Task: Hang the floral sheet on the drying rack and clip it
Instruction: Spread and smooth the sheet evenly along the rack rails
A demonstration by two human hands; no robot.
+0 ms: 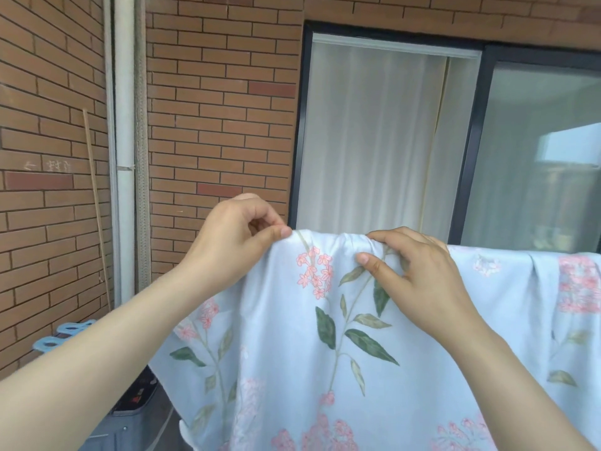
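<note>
- A brick wall (pixel 221 125) stood behind.
- The floral sheet (pixel 325 369) hung draped over a support that it hid.
- The right hand (pixel 419 271) gripped the bunched top fold, fingers curled.
- The left hand (pixel 234 242), just beside, pinched the top edge — thumb against forefinger.
- Blue clips (pixel 70 327) lay low at the left.

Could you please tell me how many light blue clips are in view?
2: an upper clip and a lower clip, lower left by the brick wall, just above the left forearm; more may be hidden behind it.
</note>
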